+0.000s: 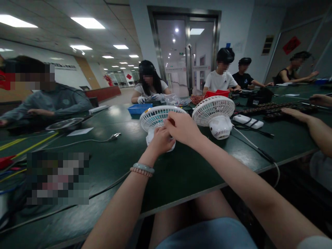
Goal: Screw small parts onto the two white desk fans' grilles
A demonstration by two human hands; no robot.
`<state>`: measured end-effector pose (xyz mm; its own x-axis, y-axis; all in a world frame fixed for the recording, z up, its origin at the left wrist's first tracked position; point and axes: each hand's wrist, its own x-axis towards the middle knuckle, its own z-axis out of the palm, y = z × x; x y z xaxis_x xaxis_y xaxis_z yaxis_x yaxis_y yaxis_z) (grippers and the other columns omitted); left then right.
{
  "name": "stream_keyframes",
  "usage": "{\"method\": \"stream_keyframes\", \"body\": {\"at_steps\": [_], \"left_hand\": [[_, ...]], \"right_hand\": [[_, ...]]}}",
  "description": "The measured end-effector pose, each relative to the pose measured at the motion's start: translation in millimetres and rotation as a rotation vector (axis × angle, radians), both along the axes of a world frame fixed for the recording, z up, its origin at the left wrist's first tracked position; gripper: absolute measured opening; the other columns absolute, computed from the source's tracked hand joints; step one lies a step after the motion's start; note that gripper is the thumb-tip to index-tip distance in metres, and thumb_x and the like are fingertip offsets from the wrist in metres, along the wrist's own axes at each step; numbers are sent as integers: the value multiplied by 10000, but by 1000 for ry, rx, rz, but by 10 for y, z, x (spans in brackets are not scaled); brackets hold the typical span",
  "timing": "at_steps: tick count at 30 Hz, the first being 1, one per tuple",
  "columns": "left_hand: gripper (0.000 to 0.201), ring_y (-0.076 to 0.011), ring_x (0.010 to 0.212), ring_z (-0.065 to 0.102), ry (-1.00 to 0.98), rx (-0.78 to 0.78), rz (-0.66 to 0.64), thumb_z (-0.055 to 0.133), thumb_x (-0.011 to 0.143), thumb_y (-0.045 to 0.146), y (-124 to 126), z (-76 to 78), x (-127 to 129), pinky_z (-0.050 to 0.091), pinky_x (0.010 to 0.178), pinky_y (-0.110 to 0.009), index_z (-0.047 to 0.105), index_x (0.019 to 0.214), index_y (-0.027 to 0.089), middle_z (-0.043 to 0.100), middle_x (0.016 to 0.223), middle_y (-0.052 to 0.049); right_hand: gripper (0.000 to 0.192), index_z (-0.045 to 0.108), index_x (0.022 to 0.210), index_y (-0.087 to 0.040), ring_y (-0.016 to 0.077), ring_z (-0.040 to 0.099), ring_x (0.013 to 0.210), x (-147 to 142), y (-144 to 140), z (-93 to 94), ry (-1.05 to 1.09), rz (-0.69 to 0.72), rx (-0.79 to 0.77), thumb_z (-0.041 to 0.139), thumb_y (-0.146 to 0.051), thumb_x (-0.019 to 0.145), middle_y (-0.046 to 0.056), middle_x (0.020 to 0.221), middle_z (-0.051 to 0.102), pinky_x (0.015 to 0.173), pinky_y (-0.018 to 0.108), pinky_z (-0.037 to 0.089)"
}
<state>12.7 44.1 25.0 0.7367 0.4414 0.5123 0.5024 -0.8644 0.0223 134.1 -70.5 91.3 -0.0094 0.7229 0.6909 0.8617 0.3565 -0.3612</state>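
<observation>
A small white desk fan (155, 117) stands on the dark green table (181, 173) in front of me, its grille facing away. My left hand (162, 140), with bead bracelets at the wrist, grips the fan's base from behind. My right hand (181, 127) rests over the back of the fan's head, fingers curled on it. A second white fan (216, 114) stands just to the right, untouched, with a cable running off toward the table's edge.
A blue tray (138, 108) and a red bin (216, 93) lie beyond the fans. A white power strip (247, 121), cables (88, 141) and dark parts lie around. Several people sit around the table; another person's forearms (308, 119) reach in at right.
</observation>
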Motion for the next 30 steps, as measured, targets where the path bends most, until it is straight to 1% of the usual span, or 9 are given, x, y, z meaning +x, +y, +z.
{"method": "stream_keyframes", "body": {"at_steps": [3,8,10,13,15,17,19,22,30], "left_hand": [[339,-259,1058,480,33,49,-32,475,705,209,13,10,-40,333,945,-452,550,1034,166,588,1075,-99],[274,-204,936,521,-104,43,-19,343,753,154,-50,37,-86,400,863,-360,550,932,160,594,942,-86],[254,-200,874,539,-200,58,112,327,773,171,-51,41,-125,418,805,-334,548,896,171,597,875,-80],[325,-236,789,573,-258,44,469,259,835,260,58,32,-266,421,733,-366,566,891,168,609,794,-105],[485,-301,809,587,-212,-64,684,184,862,397,213,7,-412,420,710,-423,590,914,137,625,836,-170],[629,-348,875,585,-159,-232,790,126,850,499,405,-41,-567,416,727,-465,606,944,104,622,931,-233],[702,-359,913,585,-125,-369,809,119,828,555,589,-109,-687,412,755,-483,607,989,77,612,979,-264],[793,-346,862,609,-89,-572,806,65,817,577,768,-216,-752,430,758,-453,643,910,42,637,845,-256],[830,-300,748,627,-107,-682,679,22,791,628,826,-341,-697,481,652,-382,670,822,111,660,716,-166]], "right_hand": [[336,546,824,-176,189,561,806,86,313,-212,-87,-163,-127,306,-398,900,73,830,615,704,273,393],[404,565,920,-171,185,558,892,179,444,-640,-70,-208,-211,270,-448,910,98,957,621,749,247,374],[423,567,923,-172,178,566,877,213,481,-726,-31,-170,-222,264,-468,909,91,945,626,749,244,374],[435,567,930,-166,159,576,846,238,553,-788,38,-81,-287,278,-490,903,76,902,640,730,226,375],[433,565,938,-163,153,578,837,236,592,-813,64,-56,-348,299,-503,894,72,892,644,716,221,374],[432,563,944,-162,156,578,831,229,613,-832,56,-49,-372,320,-514,885,71,890,644,707,225,374],[429,559,950,-158,159,579,821,225,619,-846,31,-39,-370,339,-520,875,72,888,641,696,229,374],[414,552,951,-148,156,577,800,235,625,-869,18,-17,-359,387,-515,855,74,886,637,679,226,373],[290,544,891,-145,146,563,719,272,702,-999,104,96,-249,518,-410,776,50,794,621,649,236,394]]}}
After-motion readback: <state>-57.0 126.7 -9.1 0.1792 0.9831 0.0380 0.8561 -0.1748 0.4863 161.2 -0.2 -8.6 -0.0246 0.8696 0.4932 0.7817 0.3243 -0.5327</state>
